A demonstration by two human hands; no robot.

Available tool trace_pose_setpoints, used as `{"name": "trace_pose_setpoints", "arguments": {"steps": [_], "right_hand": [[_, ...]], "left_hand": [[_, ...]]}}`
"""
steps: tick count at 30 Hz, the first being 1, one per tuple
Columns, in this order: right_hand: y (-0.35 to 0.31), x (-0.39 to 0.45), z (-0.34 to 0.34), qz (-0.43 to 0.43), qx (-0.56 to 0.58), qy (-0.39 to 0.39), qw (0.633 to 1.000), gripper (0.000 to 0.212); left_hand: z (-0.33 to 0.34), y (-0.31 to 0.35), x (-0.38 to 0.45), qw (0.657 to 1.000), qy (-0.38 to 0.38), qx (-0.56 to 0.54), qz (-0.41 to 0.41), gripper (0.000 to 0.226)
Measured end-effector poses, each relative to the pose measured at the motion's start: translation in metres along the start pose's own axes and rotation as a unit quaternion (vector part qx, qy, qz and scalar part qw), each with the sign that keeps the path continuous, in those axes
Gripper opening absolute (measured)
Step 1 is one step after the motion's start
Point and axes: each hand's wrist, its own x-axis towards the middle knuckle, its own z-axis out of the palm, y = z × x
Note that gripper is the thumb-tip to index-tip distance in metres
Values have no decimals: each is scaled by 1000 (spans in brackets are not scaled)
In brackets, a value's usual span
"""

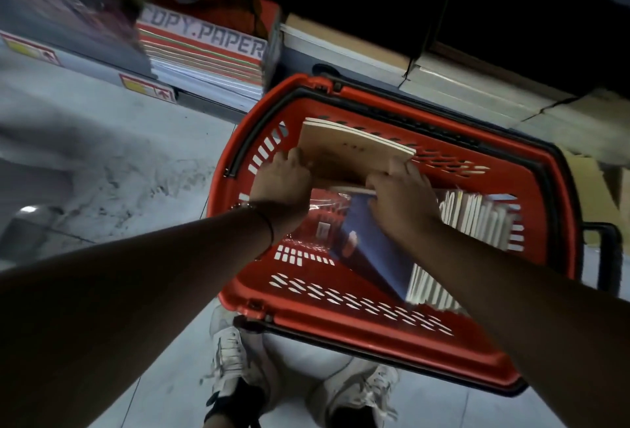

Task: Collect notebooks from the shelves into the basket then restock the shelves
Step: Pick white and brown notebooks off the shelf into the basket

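A red plastic basket stands on the floor in front of me. Over its far half, both hands hold a small stack of tan-covered notebooks. My left hand grips the stack's left edge, my right hand grips its right near corner. Inside the basket a blue notebook leans against a row of upright notebooks along the right side. Another bunch of upright notebooks shows below my right forearm.
A low shelf runs across the top, holding stacked copy paper reams at the left and brown and white packs to the right. My two white shoes stand on the grey floor just before the basket. The basket's black handle hangs at the right.
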Motion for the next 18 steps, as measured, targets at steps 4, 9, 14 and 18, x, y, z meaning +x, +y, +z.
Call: {"name": "trace_pose_setpoints", "arguments": {"steps": [4,9,14,18], "right_hand": [[2,-14,9,6,48,25,999,16],[12,-29,-11,41,198,30,979,6],[14,-58,-72,82,406,-14,910,14],[15,-95,-137,121,510,-10,851,10]], "left_hand": [[4,-2,-21,980,-9,-190,-56,23],[-28,0,-47,904,-35,-415,-99,22],[-73,-1,-76,843,-3,-527,-104,15],[-135,2,-103,798,9,-597,-80,21]]}}
